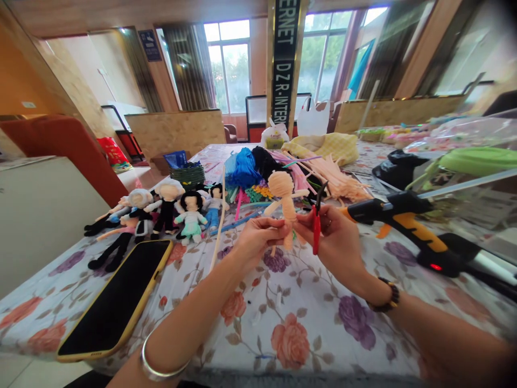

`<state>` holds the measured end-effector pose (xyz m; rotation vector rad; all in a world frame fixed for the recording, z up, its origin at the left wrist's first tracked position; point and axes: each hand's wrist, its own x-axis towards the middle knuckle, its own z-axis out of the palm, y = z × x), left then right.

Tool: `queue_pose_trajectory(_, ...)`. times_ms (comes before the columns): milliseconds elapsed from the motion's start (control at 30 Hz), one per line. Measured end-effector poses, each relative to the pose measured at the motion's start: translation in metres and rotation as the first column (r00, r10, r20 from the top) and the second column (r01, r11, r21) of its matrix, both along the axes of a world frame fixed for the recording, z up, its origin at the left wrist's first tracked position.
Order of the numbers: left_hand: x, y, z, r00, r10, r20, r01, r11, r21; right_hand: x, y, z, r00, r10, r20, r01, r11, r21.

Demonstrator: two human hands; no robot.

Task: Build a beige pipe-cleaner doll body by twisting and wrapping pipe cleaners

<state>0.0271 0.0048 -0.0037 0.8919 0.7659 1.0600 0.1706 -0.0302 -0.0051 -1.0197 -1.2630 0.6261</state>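
A peach-coloured doll (281, 188), wound from fuzzy pipe cleaner, is held upright above the table with a round, faceless head. My left hand (262, 237) pinches it by the lower body and leg. On the other side my right hand (337, 242) is closed on red-handled pliers (317, 229) with dark, bent jaws pointing up. Its fingertips also touch the doll's hip. Just behind the doll lie bundles of pipe cleaners: blue (244, 167), black (270, 163) and peach (337, 175).
Several finished dolls (191, 215) sit at the left, behind a yellow-cased phone (117, 302). A black and orange glue gun (416, 226) with a lit red light lies at the right. Farther back are a dark green basket (188, 175) and a yellow checked cloth (327, 146).
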Motion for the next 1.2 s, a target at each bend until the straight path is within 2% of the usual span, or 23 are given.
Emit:
queue_pose_trajectory(167, 0.002, -0.001, 0.0, 1.0, -0.017, 0.019, 0.018, 1.0, -0.015, -0.004, -0.006, 0.0, 0.999, 0.014, -0.045, -0.015, 1.0, -0.009)
queue_pose_trajectory(367, 0.004, -0.004, 0.006, 0.998, 0.051, -0.03, -0.051, 0.998, 0.021, -0.006, -0.009, 0.0, 0.999, 0.041, -0.018, -0.04, 0.998, 0.04)
queue_pose_trajectory(567, 0.003, -0.003, 0.006, 0.994, 0.103, -0.03, -0.099, 0.991, 0.094, -0.002, -0.004, 0.001, 0.992, 0.119, -0.049, -0.12, 0.993, 0.001)
queue_pose_trajectory(767, 0.004, -0.002, 0.006, 0.997, 0.076, -0.032, -0.071, 0.988, 0.134, 0.0, 0.002, -0.004, 0.991, 0.114, -0.073, -0.113, 0.994, 0.015)
queue_pose_trajectory(933, 0.002, -0.001, 0.007, 0.999, 0.024, 0.023, -0.026, 0.996, 0.083, 0.002, 0.002, -0.003, 0.996, 0.085, -0.016, -0.084, 0.996, 0.033)
queue_pose_trajectory(1200, 0.001, 0.002, 0.01, 0.994, -0.024, 0.103, 0.033, 0.996, -0.085, 0.007, 0.004, -0.009, 0.985, 0.024, 0.171, -0.047, 0.99, 0.134)
